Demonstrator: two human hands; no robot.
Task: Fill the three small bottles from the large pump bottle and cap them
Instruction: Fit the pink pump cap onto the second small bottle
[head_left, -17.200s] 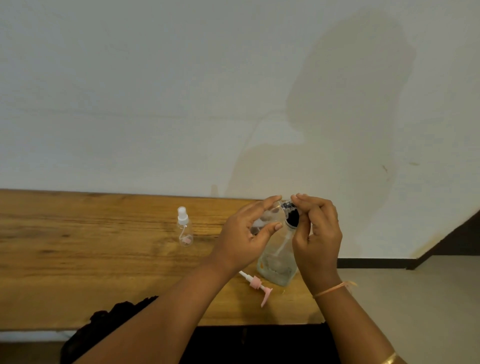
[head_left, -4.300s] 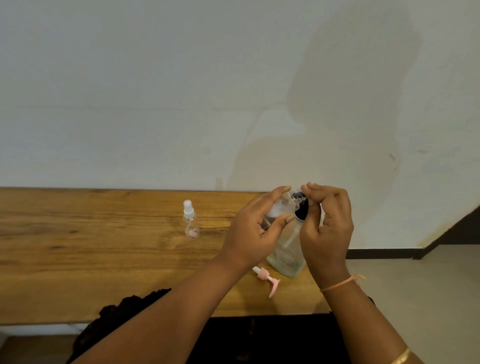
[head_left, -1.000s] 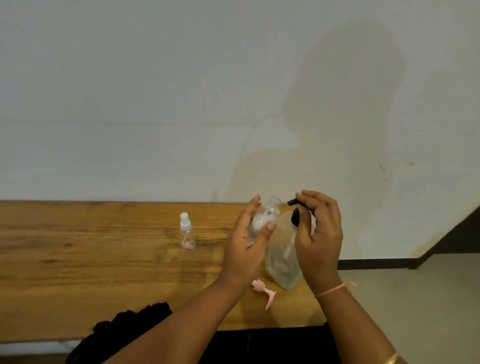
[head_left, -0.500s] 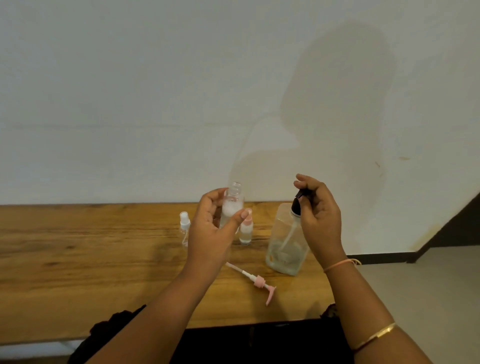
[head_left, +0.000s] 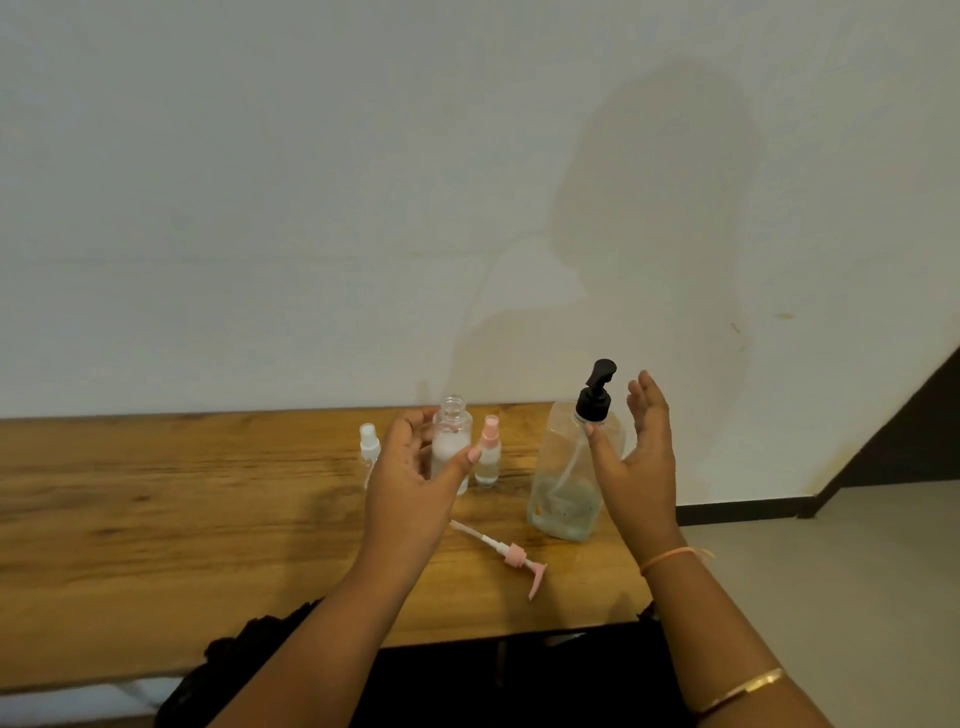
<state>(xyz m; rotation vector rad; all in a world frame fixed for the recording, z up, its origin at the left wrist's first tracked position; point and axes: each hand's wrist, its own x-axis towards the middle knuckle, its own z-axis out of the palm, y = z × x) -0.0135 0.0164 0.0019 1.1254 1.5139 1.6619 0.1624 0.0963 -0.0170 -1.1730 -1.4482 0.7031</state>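
The large clear pump bottle (head_left: 563, 488) with a black pump head (head_left: 596, 393) stands on the wooden table (head_left: 156, 509). My right hand (head_left: 641, 462) is just right of it, fingers straight, with the thumb tip near the bottle's shoulder. My left hand (head_left: 413, 488) grips an uncapped small bottle (head_left: 453, 441) holding whitish liquid, low at the table. A small bottle with a pink cap (head_left: 488, 457) stands to its right. Another small bottle with a white cap (head_left: 369, 446) is partly hidden behind my left hand. A pink pump cap with its tube (head_left: 511, 556) lies on the table in front.
A white wall rises right behind the table. The table's right end is just past the large bottle, with grey floor (head_left: 831, 571) beyond. Dark cloth (head_left: 249, 644) lies at the near table edge.
My right hand has let go of the black pump head and opened beside the large bottle. My left hand has lowered the uncapped small bottle toward the table.
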